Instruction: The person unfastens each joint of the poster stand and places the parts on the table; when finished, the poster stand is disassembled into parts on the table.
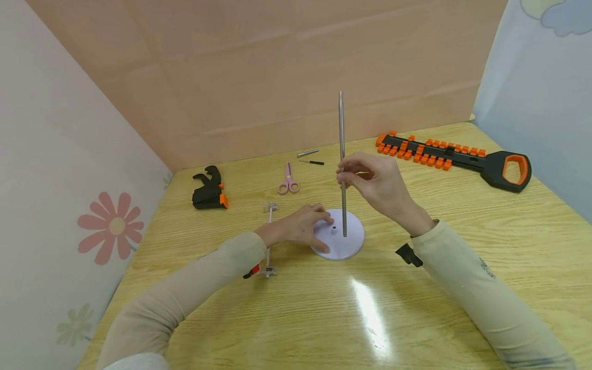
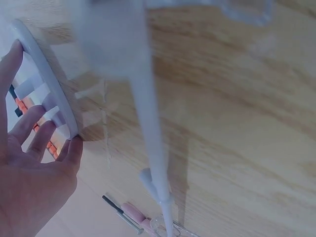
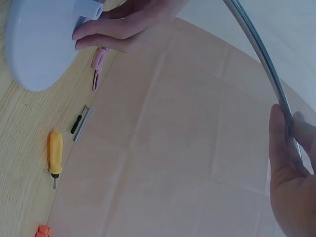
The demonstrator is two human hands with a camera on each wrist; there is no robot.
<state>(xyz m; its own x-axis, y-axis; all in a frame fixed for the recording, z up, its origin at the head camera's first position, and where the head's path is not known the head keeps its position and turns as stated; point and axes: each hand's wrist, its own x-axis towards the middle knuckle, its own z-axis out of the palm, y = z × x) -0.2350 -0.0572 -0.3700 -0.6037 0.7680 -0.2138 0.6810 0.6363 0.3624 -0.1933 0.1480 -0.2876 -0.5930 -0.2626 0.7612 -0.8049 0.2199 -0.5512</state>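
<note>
A white round base with a short socket lies on the table. My left hand holds it at its left side, thumb and fingers spread about the rim, as the left wrist view also shows. With thumb and fingertips my right hand pinches a slim metal rod around its middle. The rod stands nearly upright, its lower end over the base to the right of the socket; whether it touches cannot be told. In the right wrist view the socket shows its open end, apart from the rod.
Pink scissors, a small black-handled screwdriver and a bolt lie behind. A yellow-handled screwdriver is nearby. A black clamp lies left, a black-and-orange rack right. A white rod-like part lies under the left forearm.
</note>
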